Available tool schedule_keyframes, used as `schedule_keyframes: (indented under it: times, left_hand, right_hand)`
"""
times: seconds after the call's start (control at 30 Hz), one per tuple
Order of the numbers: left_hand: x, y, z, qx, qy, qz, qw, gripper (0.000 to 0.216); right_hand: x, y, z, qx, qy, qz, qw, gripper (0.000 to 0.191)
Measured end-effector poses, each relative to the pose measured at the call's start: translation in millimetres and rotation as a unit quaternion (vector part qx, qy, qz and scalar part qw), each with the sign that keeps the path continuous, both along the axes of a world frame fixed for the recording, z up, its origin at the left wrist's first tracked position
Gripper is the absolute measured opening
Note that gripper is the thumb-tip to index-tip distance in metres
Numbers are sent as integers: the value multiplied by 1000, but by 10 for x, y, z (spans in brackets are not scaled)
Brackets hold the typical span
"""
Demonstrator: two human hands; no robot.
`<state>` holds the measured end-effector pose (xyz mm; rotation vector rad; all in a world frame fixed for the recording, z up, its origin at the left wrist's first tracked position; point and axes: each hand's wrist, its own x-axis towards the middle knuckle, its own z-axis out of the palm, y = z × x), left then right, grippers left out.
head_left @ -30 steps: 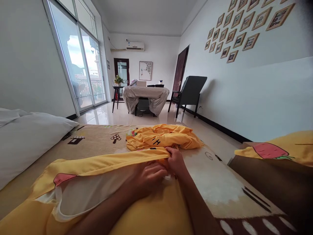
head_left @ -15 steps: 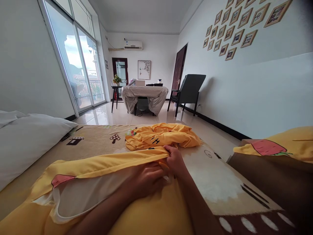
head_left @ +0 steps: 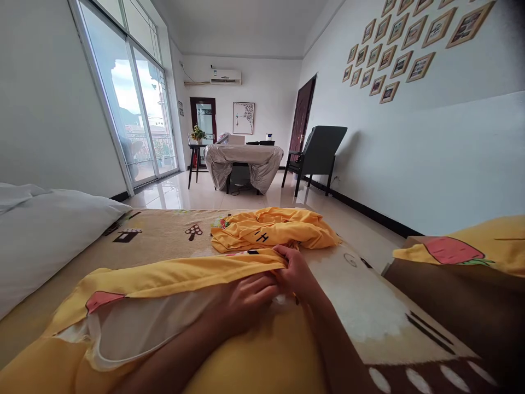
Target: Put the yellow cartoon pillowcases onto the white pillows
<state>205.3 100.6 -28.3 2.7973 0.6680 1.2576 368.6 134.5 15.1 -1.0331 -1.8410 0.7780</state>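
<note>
A yellow pillowcase (head_left: pixel 164 273) with a red printed patch lies in front of me, its long side opening gaping. Pale fabric (head_left: pixel 164 317) shows inside, bordered by a white edge. My right hand (head_left: pixel 296 271) pinches the upper rim of the opening near its right end. Right beside it, my left hand (head_left: pixel 255 293) is closed at the same end, its forearm lying across the opening; its fingertips are partly hidden against the cloth. Just beyond both hands rests a crumpled orange-yellow cloth (head_left: pixel 283 230) printed with "Hi".
Underneath is a beige patterned blanket (head_left: pixel 164 235) on the bed. A white pillow (head_left: pixel 53 230) lies at left. Another yellow cloth with a strawberry print (head_left: pixel 459 251) sits at the right edge. Farther off stand a covered table (head_left: pixel 241 156) and a dark chair (head_left: pixel 318 156).
The hands stay at the right end of the opening, with only a small shift. The right hand's wrist has moved slightly right. The whole view has shifted a little.
</note>
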Motion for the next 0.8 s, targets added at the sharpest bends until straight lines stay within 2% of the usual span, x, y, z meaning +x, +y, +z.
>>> schedule_keyframes:
  times: [0.07,0.2,0.33,0.47,0.6,0.8]
  left_hand:
    - [6,-19,8,34,25,18,999,24]
    - [13,-44,42,10,69,74,995,20]
    - [13,-45,85,-29,86,99,991,31]
    - [17,-42,119,-99,115,108,983,40]
    - [21,-44,137,-124,131,111,977,45]
    - [25,-16,74,-116,153,127,973,29]
  right_hand:
    - [-6,-37,45,34,-28,-13,999,17]
    - [-18,-74,96,73,-52,-59,994,24]
    - [-19,-66,78,35,-28,-66,997,38]
    - [-23,-29,25,4,12,-58,998,34]
    - [-32,-3,-10,-1,28,-65,998,33]
    - [-32,-2,-6,-6,19,-65,998,34]
